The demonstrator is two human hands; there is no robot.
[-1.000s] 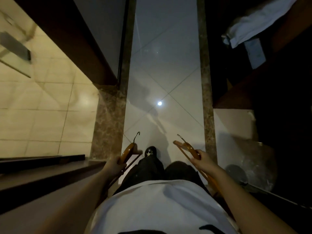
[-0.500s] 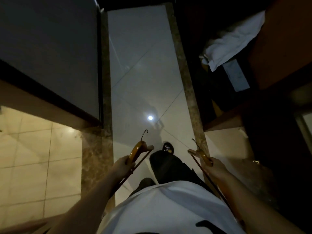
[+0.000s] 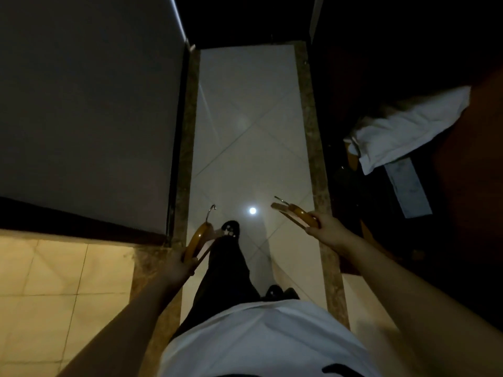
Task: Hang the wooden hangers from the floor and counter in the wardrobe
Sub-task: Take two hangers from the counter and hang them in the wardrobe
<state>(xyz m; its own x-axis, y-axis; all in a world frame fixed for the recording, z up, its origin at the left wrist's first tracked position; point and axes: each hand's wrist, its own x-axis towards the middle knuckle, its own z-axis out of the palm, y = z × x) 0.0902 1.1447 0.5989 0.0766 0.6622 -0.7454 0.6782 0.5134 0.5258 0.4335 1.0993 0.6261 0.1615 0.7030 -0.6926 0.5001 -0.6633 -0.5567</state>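
I look down a dim tiled corridor. My left hand point(image 3: 178, 268) grips a wooden hanger point(image 3: 200, 235) by one end, its metal hook pointing forward and up. My right hand point(image 3: 325, 227) grips a second wooden hanger point(image 3: 298, 213), its hook pointing forward to the left. Both hangers are held out over the floor on either side of my legs. The dark wardrobe opening point(image 3: 381, 104) lies on my right, its inside mostly lost in shadow.
A grey wall point(image 3: 89, 104) runs along my left, with cream tiles point(image 3: 68, 281) below it. White folded cloth point(image 3: 405, 131) lies in the dark wardrobe space on the right. Marble strips point(image 3: 313, 148) border the pale floor point(image 3: 245, 118) ahead.
I have walked forward along the corridor with a hanger in each hand. The cream tiled area slid back on the left, and the white cloth on the right came nearer.
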